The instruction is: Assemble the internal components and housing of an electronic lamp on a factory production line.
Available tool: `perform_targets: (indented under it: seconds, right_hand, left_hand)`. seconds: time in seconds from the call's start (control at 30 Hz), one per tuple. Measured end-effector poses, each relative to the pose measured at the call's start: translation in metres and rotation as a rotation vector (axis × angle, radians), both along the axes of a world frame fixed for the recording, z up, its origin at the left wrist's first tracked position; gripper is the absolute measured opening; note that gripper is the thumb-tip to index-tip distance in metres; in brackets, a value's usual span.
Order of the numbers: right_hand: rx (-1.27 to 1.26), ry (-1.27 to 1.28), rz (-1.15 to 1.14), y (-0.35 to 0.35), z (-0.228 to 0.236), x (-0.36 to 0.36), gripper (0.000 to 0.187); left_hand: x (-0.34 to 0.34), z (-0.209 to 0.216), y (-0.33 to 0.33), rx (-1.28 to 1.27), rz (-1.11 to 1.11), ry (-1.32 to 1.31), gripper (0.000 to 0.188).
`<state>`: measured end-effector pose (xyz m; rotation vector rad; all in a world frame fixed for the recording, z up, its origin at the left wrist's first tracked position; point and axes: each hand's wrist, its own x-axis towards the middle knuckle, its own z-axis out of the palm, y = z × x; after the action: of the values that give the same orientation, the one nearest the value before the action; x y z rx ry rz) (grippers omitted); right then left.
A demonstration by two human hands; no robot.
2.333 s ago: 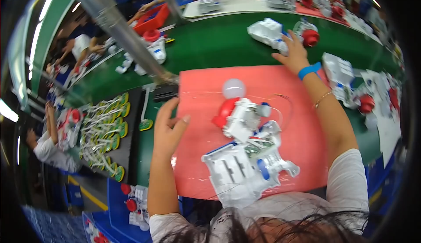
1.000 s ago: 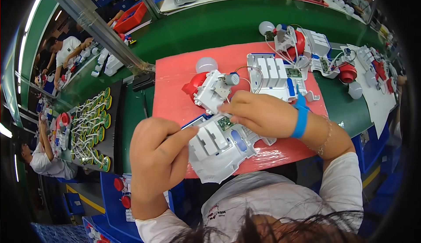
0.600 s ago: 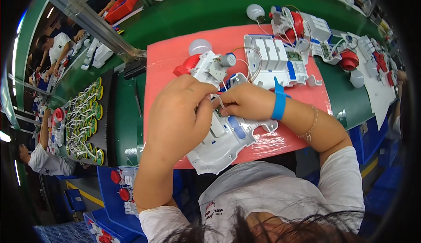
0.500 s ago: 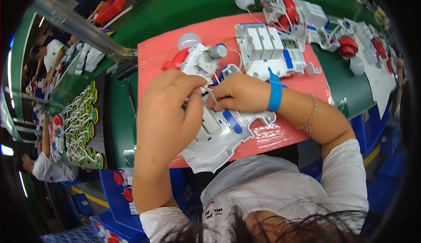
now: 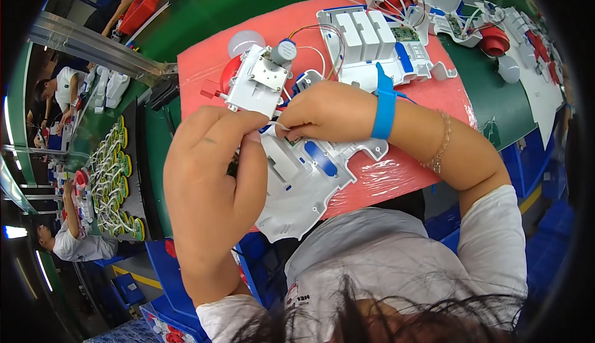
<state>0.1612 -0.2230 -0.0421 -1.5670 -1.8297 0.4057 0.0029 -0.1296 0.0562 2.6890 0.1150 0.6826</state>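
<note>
A white plastic housing half with a blue oval inset lies on the pink pad under my hands. My left hand is closed, its thumb and forefinger pinching a white wire above the housing's far edge. At the other end of the short visible stretch, the curled fingers of my right hand grip the same wire. Beyond the hands sits a white motor assembly with a metal plate, a round silver motor and a red part behind it. My fingers hide part of the housing's inside.
Another white housing with a green circuit board lies farther back on the pink pad. A white dome rests near the motor assembly. Wired green-yellow parts fill a black tray at left. Several assemblies with red parts stand at right.
The view has shifted a little. Both hands have drawn back slightly from the motor assembly, showing more of it, and the white wire now shows between my fingertips.
</note>
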Motion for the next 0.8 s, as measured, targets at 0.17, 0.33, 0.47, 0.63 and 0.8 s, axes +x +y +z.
perform_targets:
  seconds: [0.17,0.33,0.47,0.63,0.8]
  right_hand:
    - [0.043,0.108,0.048,0.0011,-0.0025,0.0016,0.010]
    - [-0.025,0.108,0.022,-0.0011,0.0014,0.0000,0.012]
    - [-0.117,0.037,-0.063,-0.0018,0.0065,-0.0021,0.013]
    - [0.000,-0.025,-0.035,-0.0033,-0.0022,-0.0053,0.010]
    - [-0.038,-0.037,-0.015,-0.0039,0.0003,-0.0040,0.007]
  left_hand:
    - [-0.0004,0.0008,-0.0045,-0.020,0.009,-0.008,0.014]
    - [0.0002,0.0007,-0.0092,-0.004,0.037,-0.001,0.013]
    - [-0.0016,-0.0023,-0.0071,0.010,0.047,-0.003,0.013]
    - [-0.0027,-0.0015,-0.0077,0.012,0.046,-0.003,0.013]
    - [-0.0064,-0.0057,-0.0033,-0.024,0.057,-0.001,0.012]
